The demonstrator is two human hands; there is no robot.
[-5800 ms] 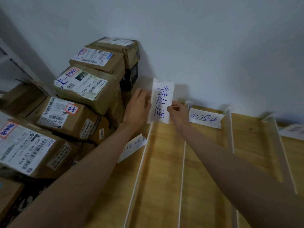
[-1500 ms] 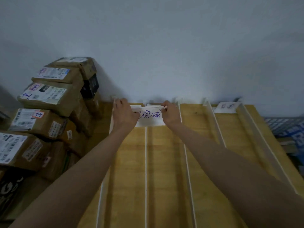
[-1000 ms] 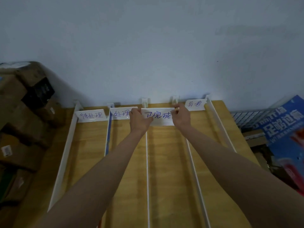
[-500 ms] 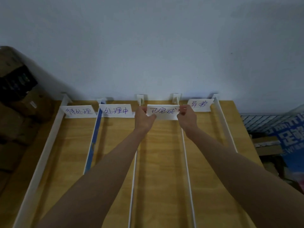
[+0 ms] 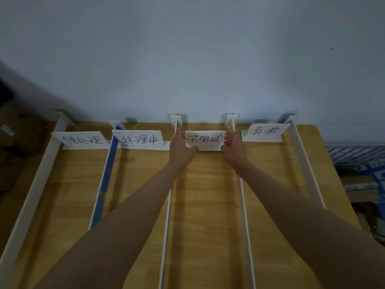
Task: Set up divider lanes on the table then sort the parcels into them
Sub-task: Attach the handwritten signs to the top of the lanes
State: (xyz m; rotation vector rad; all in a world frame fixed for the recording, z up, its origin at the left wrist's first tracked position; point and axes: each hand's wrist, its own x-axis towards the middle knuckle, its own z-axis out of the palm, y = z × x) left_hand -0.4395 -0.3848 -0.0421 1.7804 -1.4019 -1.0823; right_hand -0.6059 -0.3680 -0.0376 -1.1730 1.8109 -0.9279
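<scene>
Since half a second ago the view has drawn slightly closer to the far end of the counter [image 5: 208,205], while both hands have stayed on the third paper label [image 5: 205,140]. Left hand [image 5: 181,149] pinches the label's left edge, thumb under its lower corner and fingers curled behind; right hand [image 5: 234,148] grips the right edge the same way, fingers closed on the paper. This label stands at the wall end of the third lane, between two white dividers [image 5: 166,226] and [image 5: 245,215], apparently resting on the wood, though its lower edge is partly hidden by the thumbs.

Three other labels stand in a row along the same end: the leftmost label [image 5: 81,140], the second label [image 5: 139,139] beside a blue-faced divider [image 5: 103,184], and the rightmost label [image 5: 264,132]. An outer white divider [image 5: 35,184] bounds the left lane and another [image 5: 306,170] the right. All lanes are bare wood. Dim cardboard parcels [image 5: 14,130] sit off the left edge; their details are too dark to read.
</scene>
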